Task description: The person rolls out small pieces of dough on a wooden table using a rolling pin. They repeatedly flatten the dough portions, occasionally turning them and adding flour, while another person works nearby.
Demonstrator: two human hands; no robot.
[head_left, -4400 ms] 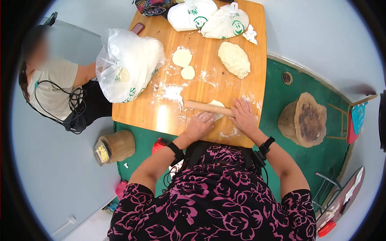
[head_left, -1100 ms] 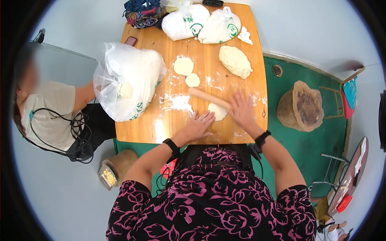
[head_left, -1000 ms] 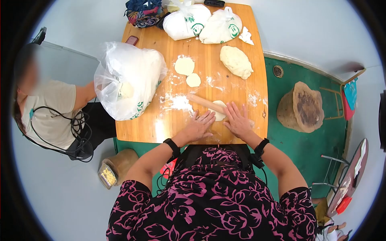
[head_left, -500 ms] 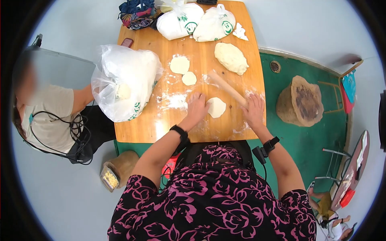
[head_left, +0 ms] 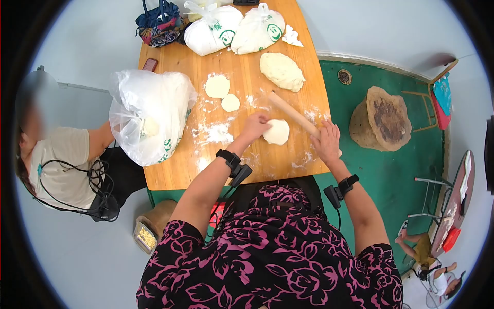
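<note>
A small flattened round of dough (head_left: 276, 132) lies on the table near its front edge. My left hand (head_left: 254, 126) is at its upper left, with thumb and fingers pinched at the dough's rim. A wooden rolling pin (head_left: 292, 112) slants across the table just beyond and right of that round. My right hand (head_left: 325, 141) grips the pin's near end, partly hiding it. Two flat dough rounds, a larger one (head_left: 217, 86) and a smaller one (head_left: 230, 103), sit farther off. A big lump of dough (head_left: 282, 71) rests at the back right.
White flour (head_left: 215, 133) dusts the wooden table (head_left: 206, 167). A large plastic bag (head_left: 149, 121) stands at the left beside a seated person (head_left: 64, 165). Two tied bags, one (head_left: 213, 32) left of the other (head_left: 260, 31), sit at the back. A stump-like block (head_left: 383, 118) stands right of the table.
The view has shifted slightly. My left hand has moved from the dough round's left side to its upper left rim, fingers now pinched. My right hand stays on the rolling pin.
</note>
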